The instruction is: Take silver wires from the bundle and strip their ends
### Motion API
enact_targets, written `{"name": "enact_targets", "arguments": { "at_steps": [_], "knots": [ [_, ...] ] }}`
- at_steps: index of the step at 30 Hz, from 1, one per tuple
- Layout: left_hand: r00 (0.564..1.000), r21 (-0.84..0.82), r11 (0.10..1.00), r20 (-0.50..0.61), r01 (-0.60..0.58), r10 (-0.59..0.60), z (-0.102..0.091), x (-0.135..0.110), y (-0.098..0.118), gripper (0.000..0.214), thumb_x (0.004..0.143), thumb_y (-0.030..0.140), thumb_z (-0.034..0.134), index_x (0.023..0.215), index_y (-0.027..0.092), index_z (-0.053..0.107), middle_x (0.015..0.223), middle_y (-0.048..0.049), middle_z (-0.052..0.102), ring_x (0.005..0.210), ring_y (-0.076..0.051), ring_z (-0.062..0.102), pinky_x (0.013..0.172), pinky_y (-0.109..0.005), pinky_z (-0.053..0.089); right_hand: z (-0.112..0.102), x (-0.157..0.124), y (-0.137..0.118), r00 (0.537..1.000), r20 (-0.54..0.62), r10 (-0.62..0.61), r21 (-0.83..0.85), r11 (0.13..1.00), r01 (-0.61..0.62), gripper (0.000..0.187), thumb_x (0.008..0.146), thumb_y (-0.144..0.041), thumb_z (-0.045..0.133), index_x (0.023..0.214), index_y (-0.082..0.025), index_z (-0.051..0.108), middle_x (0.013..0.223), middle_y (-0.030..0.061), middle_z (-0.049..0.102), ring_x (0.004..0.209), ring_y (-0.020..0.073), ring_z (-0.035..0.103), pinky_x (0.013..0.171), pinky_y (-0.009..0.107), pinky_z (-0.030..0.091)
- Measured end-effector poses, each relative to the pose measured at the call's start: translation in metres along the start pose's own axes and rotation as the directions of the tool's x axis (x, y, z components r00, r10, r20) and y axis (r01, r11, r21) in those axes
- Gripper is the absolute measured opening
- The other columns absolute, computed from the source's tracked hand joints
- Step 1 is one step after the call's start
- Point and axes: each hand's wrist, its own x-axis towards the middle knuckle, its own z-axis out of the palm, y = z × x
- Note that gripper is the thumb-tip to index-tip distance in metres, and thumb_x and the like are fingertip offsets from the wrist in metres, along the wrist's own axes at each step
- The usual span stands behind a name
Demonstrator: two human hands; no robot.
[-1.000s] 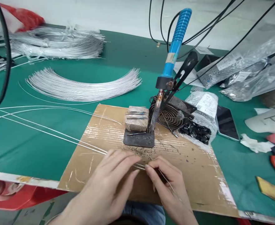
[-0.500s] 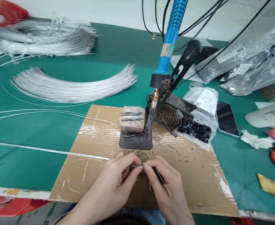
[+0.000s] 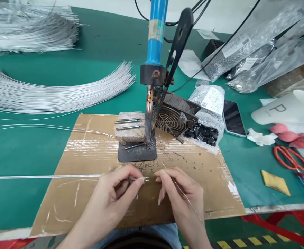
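Note:
My left hand [image 3: 118, 193] pinches the end of a long thin silver wire [image 3: 43, 176] that runs off to the left across the cardboard sheet [image 3: 89, 152]; the bare tip sticks out past my fingertips. My right hand [image 3: 180, 193] sits just right of it, a small gap between the two, holding a thin strand of solder wire [image 3: 185, 197] that trails back over the hand. Straight ahead a blue-handled soldering iron [image 3: 154, 41] stands tip-down in a dark metal stand [image 3: 137, 152], beside a brown block [image 3: 128, 128] carrying metal pins.
Bundles of silver wires [image 3: 55, 93] lie on the green mat at left and far left. Behind the stand are a small fan [image 3: 175, 119], a bag of black parts [image 3: 202, 133], a phone [image 3: 233, 117], plastic bags, cables. Red scissors [image 3: 289, 157] and a yellow sponge [image 3: 275, 182] lie right.
My hands have drawn slightly apart, so the wire tip now shows between them. The view has shifted right and closer to the soldering iron.

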Motion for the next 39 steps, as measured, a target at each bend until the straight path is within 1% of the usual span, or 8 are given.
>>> {"name": "enact_targets", "arguments": {
  "at_steps": [3,8,14,18,23,26,31,39],
  "knots": [
    [1.000,-0.017,1.000,-0.002,0.005,-0.005,-0.001,0.001,0.000,0.032,0.102,0.048,0.058,0.085,0.023,0.068,0.066,0.0023,0.049,0.059,-0.014,0.038,0.053,-0.027,0.028,0.005,-0.003,-0.001,0.999,0.036,0.034,0.058,0.998,-0.036,0.021,0.099,-0.040,0.070,0.097,-0.026,0.084,0.081,0.0018,0.069,0.052,0.0104,0.060,0.048,0.023,0.050],
    [1.000,-0.083,0.996,0.020,0.012,-0.011,-0.002,0.001,-0.001,0.032,0.102,0.048,0.059,0.085,0.023,0.069,0.065,0.0027,0.048,0.059,-0.014,0.037,0.053,-0.027,0.027,0.011,-0.006,-0.001,0.994,0.092,0.063,0.134,0.988,-0.075,0.019,0.099,-0.038,0.070,0.100,-0.027,0.085,0.085,0.0020,0.070,0.052,0.0090,0.059,0.048,0.020,0.053],
    [0.999,-0.129,0.990,0.028,0.047,-0.044,-0.001,-0.001,-0.001,0.036,0.101,0.051,0.059,0.084,0.022,0.069,0.063,0.0031,0.050,0.057,-0.012,0.038,0.052,-0.026,0.026,0.017,-0.008,-0.002,0.995,0.090,0.052,0.173,0.983,-0.067,0.016,0.097,-0.038,0.073,0.103,-0.031,0.086,0.083,0.0024,0.072,0.050,0.0077,0.059,0.047,0.019,0.050],
    [0.998,-0.111,0.992,-0.011,0.058,-0.059,0.001,-0.002,0.002,0.036,0.101,0.050,0.059,0.083,0.021,0.070,0.063,0.0031,0.053,0.057,-0.011,0.040,0.052,-0.024,0.027,0.019,-0.009,-0.002,0.994,0.096,0.057,0.198,0.977,-0.075,0.014,0.096,-0.039,0.075,0.102,-0.033,0.087,0.086,0.0030,0.074,0.049,0.0066,0.060,0.047,0.018,0.050],
    [0.998,-0.122,0.992,-0.043,0.030,-0.035,0.004,-0.002,-0.001,0.033,0.101,0.047,0.060,0.084,0.021,0.069,0.067,0.0011,0.063,0.061,-0.013,0.053,0.055,-0.022,0.037,0.019,-0.010,-0.002,0.990,0.116,0.082,0.231,0.967,-0.107,0.014,0.095,-0.039,0.076,0.102,-0.033,0.087,0.085,0.0018,0.073,0.048,0.0058,0.061,0.047,0.017,0.049],
    [0.997,-0.078,0.997,-0.075,0.023,-0.029,0.004,-0.003,-0.002,0.032,0.101,0.047,0.060,0.084,0.021,0.069,0.065,0.0020,0.061,0.058,-0.012,0.050,0.054,-0.022,0.035,0.019,-0.009,-0.003,0.989,0.103,0.103,0.244,0.962,-0.126,0.013,0.094,-0.039,0.078,0.100,-0.032,0.086,0.083,0.0009,0.071,0.047,0.0056,0.061,0.047,0.017,0.049],
    [0.994,-0.101,0.995,-0.111,-0.017,0.006,0.001,-0.003,0.003,0.030,0.100,0.042,0.063,0.080,0.021,0.067,0.064,0.0038,0.058,0.058,-0.010,0.049,0.054,-0.020,0.036,0.017,-0.008,-0.001,0.990,0.092,0.105,0.198,0.973,-0.122,0.014,0.092,-0.040,0.079,0.091,-0.028,0.086,0.082,0.0022,0.072,0.048,0.0070,0.061,0.047,0.018,0.049],
    [0.994,-0.136,0.991,-0.110,-0.019,0.004,0.001,-0.002,0.004,0.029,0.099,0.040,0.064,0.078,0.020,0.069,0.065,0.0039,0.058,0.058,-0.010,0.049,0.055,-0.019,0.038,0.018,-0.009,0.000,0.996,0.070,0.053,0.164,0.984,-0.064,0.013,0.094,-0.038,0.077,0.093,-0.029,0.086,0.080,0.0024,0.072,0.049,0.0086,0.061,0.048,0.020,0.050]
  ]
}}
